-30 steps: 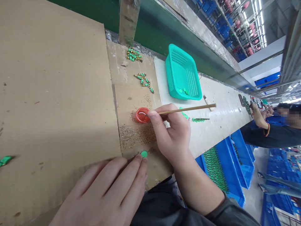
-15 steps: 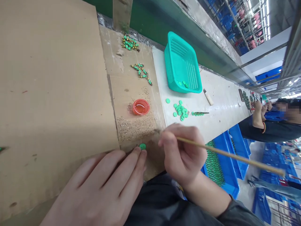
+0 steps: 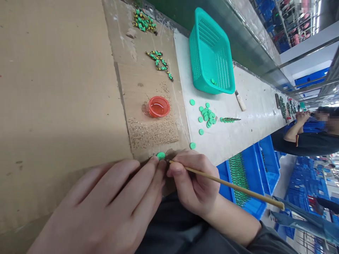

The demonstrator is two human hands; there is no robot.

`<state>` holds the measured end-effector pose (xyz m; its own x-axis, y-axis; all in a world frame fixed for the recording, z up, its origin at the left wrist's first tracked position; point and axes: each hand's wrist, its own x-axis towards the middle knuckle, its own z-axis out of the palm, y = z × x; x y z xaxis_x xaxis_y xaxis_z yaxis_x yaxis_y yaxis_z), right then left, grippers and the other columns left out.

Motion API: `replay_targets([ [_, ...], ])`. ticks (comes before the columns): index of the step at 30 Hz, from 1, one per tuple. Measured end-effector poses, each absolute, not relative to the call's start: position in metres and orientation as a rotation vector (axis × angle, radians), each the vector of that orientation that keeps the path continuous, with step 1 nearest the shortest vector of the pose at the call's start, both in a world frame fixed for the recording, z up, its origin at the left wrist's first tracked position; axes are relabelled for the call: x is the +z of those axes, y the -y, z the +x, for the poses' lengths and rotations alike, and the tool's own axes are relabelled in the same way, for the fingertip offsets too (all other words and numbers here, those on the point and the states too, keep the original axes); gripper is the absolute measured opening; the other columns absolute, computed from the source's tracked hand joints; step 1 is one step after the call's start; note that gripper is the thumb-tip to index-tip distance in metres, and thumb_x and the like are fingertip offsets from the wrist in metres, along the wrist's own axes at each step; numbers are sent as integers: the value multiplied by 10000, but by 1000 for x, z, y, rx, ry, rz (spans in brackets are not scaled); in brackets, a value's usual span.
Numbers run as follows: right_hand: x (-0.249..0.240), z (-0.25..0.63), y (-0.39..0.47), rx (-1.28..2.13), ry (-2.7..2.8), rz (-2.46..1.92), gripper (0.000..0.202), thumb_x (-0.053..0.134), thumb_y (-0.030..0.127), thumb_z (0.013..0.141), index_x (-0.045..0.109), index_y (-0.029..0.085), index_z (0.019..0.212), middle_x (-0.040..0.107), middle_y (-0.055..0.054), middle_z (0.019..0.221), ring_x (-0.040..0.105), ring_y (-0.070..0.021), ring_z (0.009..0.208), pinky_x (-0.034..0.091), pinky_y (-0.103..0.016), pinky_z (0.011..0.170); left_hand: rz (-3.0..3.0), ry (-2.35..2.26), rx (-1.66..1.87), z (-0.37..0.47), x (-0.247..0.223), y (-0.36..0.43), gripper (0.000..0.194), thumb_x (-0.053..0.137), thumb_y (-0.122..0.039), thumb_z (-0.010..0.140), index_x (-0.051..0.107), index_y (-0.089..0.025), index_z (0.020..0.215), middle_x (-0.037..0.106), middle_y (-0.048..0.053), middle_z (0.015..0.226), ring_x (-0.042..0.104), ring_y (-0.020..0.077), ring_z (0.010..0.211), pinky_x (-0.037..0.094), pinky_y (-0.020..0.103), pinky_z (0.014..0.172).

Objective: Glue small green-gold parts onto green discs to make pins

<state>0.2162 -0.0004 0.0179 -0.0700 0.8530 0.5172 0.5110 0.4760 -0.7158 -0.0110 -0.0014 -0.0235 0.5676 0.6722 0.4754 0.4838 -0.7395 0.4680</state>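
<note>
My left hand (image 3: 113, 201) pinches a small round green disc (image 3: 161, 155), which looks like a button, between its fingertips near the cardboard's front edge. In my right hand (image 3: 197, 180) is a thin wooden stick (image 3: 235, 184), gripped like a pen. Its tip is close beside the green disc; whether it touches cannot be made out. Just beyond both hands, tiny brownish grains (image 3: 153, 132) lie spread on the cardboard. Past them stands a small red cup (image 3: 159, 107) with liquid in it. A loose green disc (image 3: 192, 145) lies right above my right hand.
A pile of green discs (image 3: 208, 114) lies on the white surface, before a teal basket (image 3: 200, 76) holding a few more. Green-and-yellow beaded pieces (image 3: 144, 21) are heaped at the back. A white-handled tool (image 3: 240, 101) lies right. Blue bins (image 3: 254, 190) stand below; a person (image 3: 304, 135) sits farther along.
My right hand has moved left and slightly down, bringing the stick's tip beside the disc. The left hand keeps its pinch. The table's contents appear higher as the view shifted.
</note>
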Motion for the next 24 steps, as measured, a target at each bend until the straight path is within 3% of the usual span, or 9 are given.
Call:
replay_targets([
  [8, 20, 217, 0, 415, 1738, -1187, 62, 700, 187, 1233, 737, 234, 1250, 787, -4, 870, 783, -180, 760, 737, -336, 746, 2555, -912, 913, -13, -23, 2, 460, 624, -228, 1165, 753, -238, 1606, 850, 125, 1521, 794, 431, 1331, 611, 661, 1063],
  [24, 17, 216, 1, 454, 1683, -1185, 103, 730, 154, 1202, 724, 256, 1208, 771, 3, 880, 767, -180, 739, 712, -335, 706, 2541, -907, 918, -14, -22, 3, 484, 636, -263, 1163, 739, -234, 1635, 828, 125, 1575, 785, 428, 1335, 607, 656, 1074],
])
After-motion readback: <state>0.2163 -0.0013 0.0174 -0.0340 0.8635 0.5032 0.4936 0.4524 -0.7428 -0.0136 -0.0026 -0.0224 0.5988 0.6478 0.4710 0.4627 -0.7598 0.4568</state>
